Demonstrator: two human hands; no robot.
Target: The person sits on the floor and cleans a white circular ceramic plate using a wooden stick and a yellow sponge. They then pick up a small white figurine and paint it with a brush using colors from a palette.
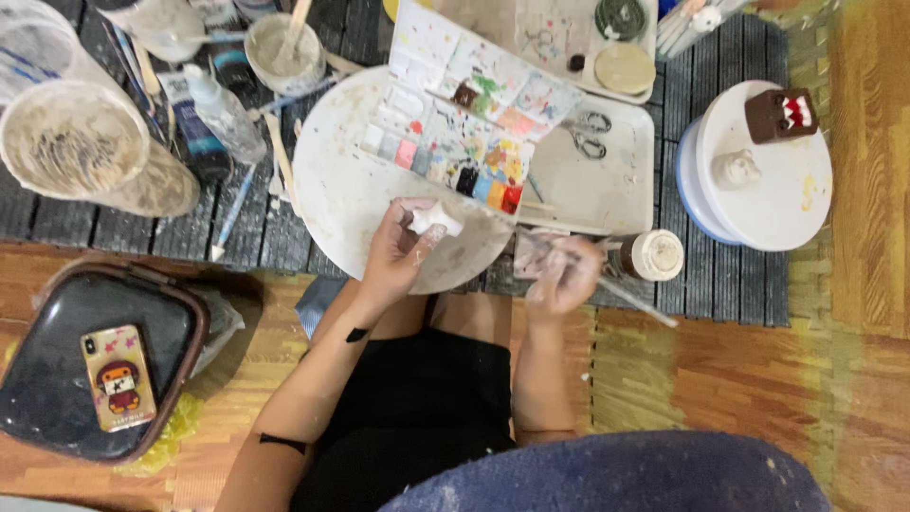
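Far left, on the wooden floor: a phone [118, 377] in a cartoon case, face down on a dark tray [57, 322], kept well apart from the wet work. Above it, two cloudy tubs [74, 137] of murky water and a small squeeze bottle [226, 116], near enough for rinsing.

Centre: a round white board [341, 190], smeared and dusty, serving as the work surface. Across its upper edge, an open paint box [464, 142] with coloured wells, lid turned up as a mixing surface, just beyond the hands. Left hand [398, 251] closed around a small white clay figure [434, 222], lifted just over the board's near edge (likely for a steady view of the part under work). Right hand [561, 275] pinching a thin brush [630, 301], handle trailing right, tip hidden behind the fingers.

Right: a small capped jar [656, 254] just beside the brush hand, scissors [590, 135] on a white tray [616, 194], then a turntable [758, 185] carrying a brown toothy figure [781, 115] and a pale lump [736, 169], set aside.
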